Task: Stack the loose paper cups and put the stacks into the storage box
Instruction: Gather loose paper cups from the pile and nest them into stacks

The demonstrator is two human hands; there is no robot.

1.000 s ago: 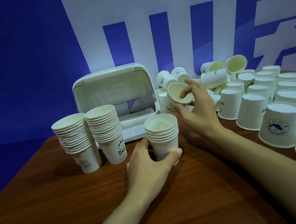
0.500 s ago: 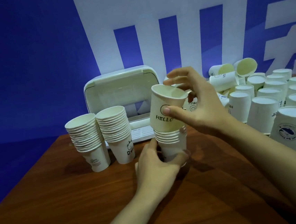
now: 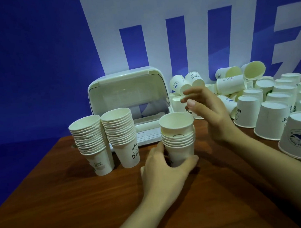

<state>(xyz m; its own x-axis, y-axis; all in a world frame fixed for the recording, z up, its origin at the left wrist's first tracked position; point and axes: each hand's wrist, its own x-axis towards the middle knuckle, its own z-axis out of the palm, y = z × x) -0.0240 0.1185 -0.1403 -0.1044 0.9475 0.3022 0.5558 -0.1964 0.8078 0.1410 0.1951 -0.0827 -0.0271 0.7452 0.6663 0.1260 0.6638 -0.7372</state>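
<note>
My left hand [image 3: 166, 164] reaches in from the bottom edge, forearm slanting up across the bench [image 3: 63, 205], and its grip curls round the lowest cup of the short stack [image 3: 178, 138]: thumb across the near side, fingers round the far left, where most of them are hidden behind the cups. The stack stands upright on the bench, just in front of the storage box [image 3: 128, 101]. Its top cup [image 3: 176, 125] sits higher than the rest, not pushed fully down, with part of a printed mark showing above the rims below it.

My right hand [image 3: 206, 114] is lifted just beside and above the stack, to its right, holding nothing. The grip is loose, fingers slightly bent and spread, thumb pointing left above the top cup's rim, not touching it. The fingertips are blurred. The forearm runs off the lower right corner.

Two taller stacks [image 3: 104, 136] stand side by side on the left, touching, partly covering the front of the storage box, whose lid is raised. I cannot make out the inside of the box clearly.

The loose cups [image 3: 267, 110] crowd the right side of the bench, most upside down, several on their sides at the back; the ones at the right edge are cut off.
</note>
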